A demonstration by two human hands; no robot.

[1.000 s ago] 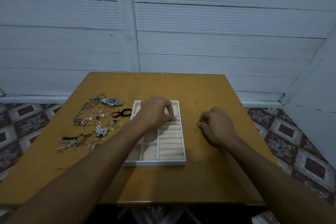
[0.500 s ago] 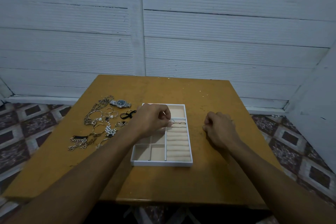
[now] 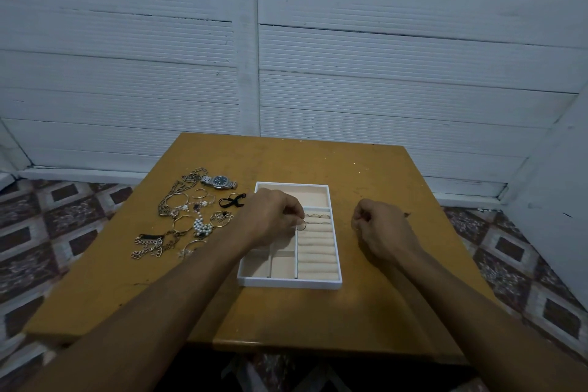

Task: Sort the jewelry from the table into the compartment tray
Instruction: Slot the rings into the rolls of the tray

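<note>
Reaching both bare forearms across a yellow-brown wooden desk (image 3: 286,318). Holding the left hand (image 3: 270,221) over the white rectangular compartment tray with beige lining (image 3: 288,282), fingers curled together and pinching a thin metal ring (image 3: 301,226) between thumb and fingertip. Keeping that ring low over the far end of the padded roll section, on the tray's right side by the divider. Showing a few more thin rings (image 3: 318,216) tucked into the farthest roll slots, just beyond the pinched one. Holding the right hand (image 3: 381,229) at the desk just right of the tray, fingers curled inward with the thumb against them; cannot tell whether anything is being held inside. Lying on the desk left of the tray and apart from it: a loose heap of silver chains and bangles (image 3: 178,210), including a silver wristwatch with a dark dial (image 3: 219,181) at the far edge, a black ribbon bow (image 3: 231,201) nearest the tray, and a cluster of white pearl beads (image 3: 201,226) in the middle. Facing a white ribbed panel wall (image 3: 381,73), with patterned floor tiles (image 3: 47,232) showing on either side of the desk.
</note>
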